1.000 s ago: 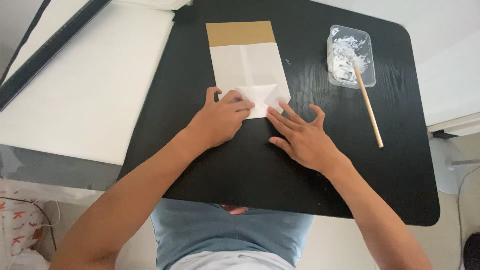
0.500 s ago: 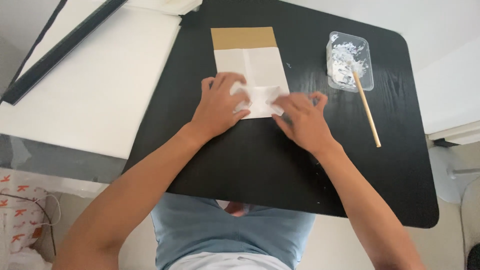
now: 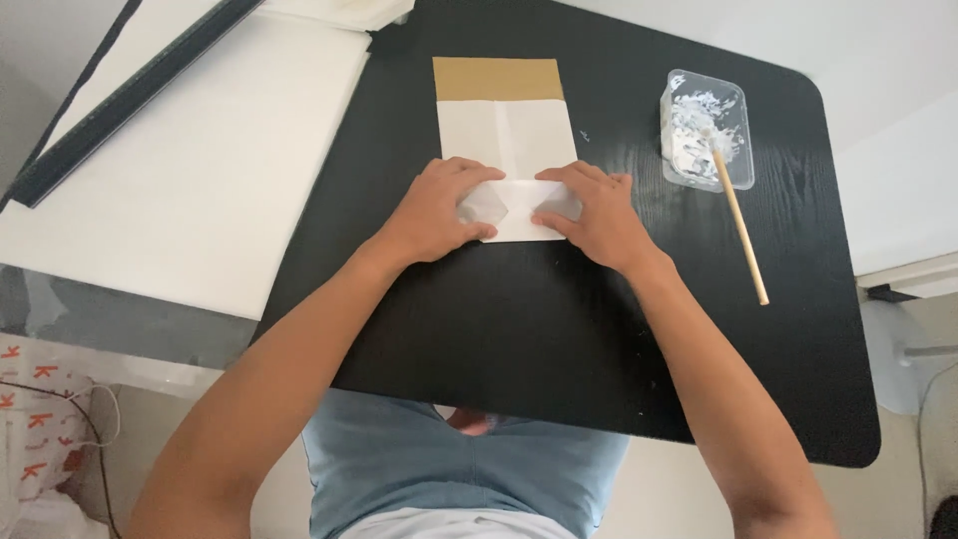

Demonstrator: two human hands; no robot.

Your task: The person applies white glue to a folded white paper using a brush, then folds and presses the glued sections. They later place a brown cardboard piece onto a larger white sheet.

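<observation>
Both hands, left hand (image 3: pixel 439 212) and right hand (image 3: pixel 597 215), fingers flat pressing folded white paper sheet (image 3: pixel 507 150); uneven pressure could skew the crease.

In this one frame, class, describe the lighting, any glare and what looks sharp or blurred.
Head view: soft, even daylight, with no hard shadows; a faint sheen on the black table; the white paper is bright yet its centre crease reads; both hands, left hand and right hand, look sharp; the plastic tub and wooden stick are crisp too.
</observation>
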